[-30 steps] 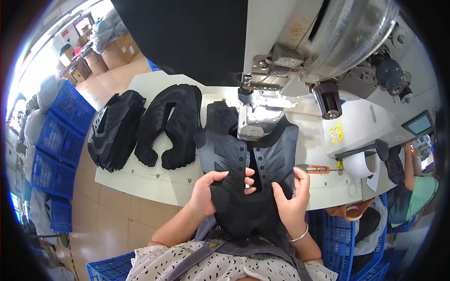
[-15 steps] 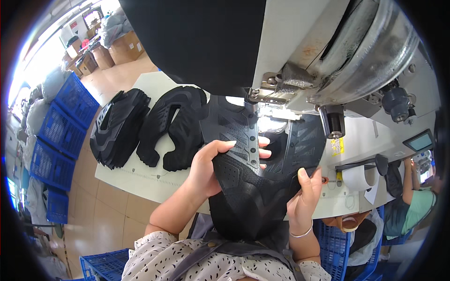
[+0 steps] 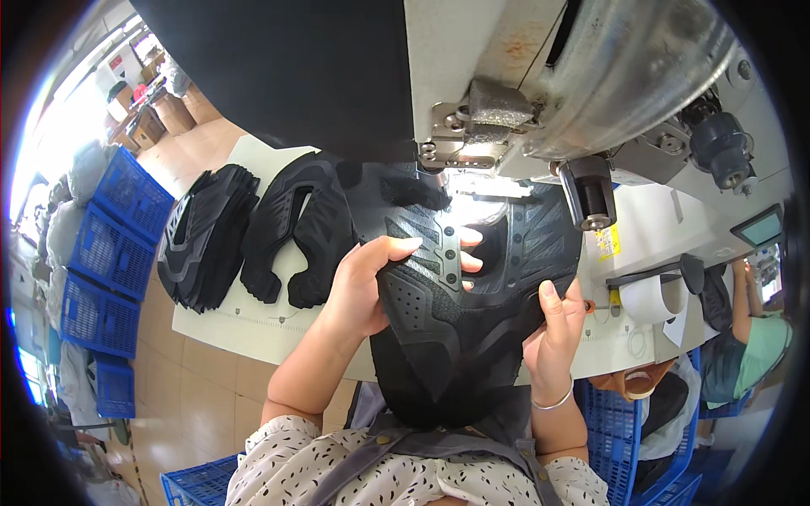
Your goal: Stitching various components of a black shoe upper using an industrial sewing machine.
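A black shoe upper (image 3: 443,325) with eyelet holes and raised patterning lies spread under the sewing machine's head (image 3: 432,160), its rounded toe toward me. My left hand (image 3: 363,282) grips its left side, thumb on top near the eyelets and fingers showing through the middle opening. My right hand (image 3: 553,333) pinches the right edge, with the thumb on top; its other fingers are partly hidden beneath. The far part of the upper runs under the machine, where bright light washes out the needle area.
Left on the white table (image 3: 245,337) lie a stack of black uppers (image 3: 207,244) and more uppers (image 3: 316,219). Blue crates (image 3: 101,253) stand farther left, and another blue crate (image 3: 614,430) sits below at right. A small screen (image 3: 758,229) and a co-worker (image 3: 747,354) are at far right.
My view has shifted, so the machine appears farther left and higher. Both hands keep their hold on the upper, with little change in grip.
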Demonstrator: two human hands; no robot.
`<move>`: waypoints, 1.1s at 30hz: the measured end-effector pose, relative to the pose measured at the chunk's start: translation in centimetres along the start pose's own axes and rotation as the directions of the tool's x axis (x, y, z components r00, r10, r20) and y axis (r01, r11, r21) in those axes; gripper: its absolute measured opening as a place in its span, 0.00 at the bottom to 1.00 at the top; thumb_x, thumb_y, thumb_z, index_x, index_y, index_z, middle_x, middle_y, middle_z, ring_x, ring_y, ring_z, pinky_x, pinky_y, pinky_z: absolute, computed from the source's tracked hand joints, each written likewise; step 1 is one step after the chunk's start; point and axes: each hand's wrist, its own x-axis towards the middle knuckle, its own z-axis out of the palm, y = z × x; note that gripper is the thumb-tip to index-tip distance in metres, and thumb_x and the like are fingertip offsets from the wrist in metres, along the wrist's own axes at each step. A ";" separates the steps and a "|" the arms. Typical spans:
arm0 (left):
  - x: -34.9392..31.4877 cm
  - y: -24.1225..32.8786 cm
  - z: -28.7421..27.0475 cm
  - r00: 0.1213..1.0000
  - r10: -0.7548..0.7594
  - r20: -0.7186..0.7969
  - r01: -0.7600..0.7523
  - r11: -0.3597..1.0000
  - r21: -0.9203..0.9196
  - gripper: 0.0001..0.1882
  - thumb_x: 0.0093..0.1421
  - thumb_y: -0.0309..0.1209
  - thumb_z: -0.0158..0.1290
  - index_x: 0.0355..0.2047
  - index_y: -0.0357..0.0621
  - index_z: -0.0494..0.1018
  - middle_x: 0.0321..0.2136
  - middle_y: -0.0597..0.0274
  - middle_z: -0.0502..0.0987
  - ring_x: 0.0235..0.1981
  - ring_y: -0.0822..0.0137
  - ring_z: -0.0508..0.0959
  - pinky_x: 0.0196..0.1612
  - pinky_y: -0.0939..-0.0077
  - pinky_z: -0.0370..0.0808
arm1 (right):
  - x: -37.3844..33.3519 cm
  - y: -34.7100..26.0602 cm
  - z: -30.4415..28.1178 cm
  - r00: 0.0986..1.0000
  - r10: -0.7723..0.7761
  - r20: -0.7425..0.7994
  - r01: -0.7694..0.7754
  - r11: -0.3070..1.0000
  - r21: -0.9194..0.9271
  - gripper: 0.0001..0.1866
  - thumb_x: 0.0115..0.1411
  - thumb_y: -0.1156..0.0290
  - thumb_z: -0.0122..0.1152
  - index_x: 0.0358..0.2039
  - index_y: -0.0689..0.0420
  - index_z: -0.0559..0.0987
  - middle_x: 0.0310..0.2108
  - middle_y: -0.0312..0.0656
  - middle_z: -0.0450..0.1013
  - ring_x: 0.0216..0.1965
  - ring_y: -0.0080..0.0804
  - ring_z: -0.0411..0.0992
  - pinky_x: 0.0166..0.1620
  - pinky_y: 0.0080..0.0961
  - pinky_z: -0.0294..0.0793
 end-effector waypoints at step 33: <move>1.4 -1.5 -1.6 0.909 0.353 -0.221 -0.194 0.828 0.526 0.08 0.58 0.26 0.48 0.31 0.31 0.73 0.25 0.67 0.74 0.25 0.80 0.71 0.28 0.84 0.69 | 3.8 -0.2 1.4 0.998 0.001 0.068 0.014 0.973 -0.230 0.13 0.55 0.76 0.55 0.42 0.64 0.70 0.38 0.39 0.71 0.39 0.22 0.68 0.44 0.20 0.67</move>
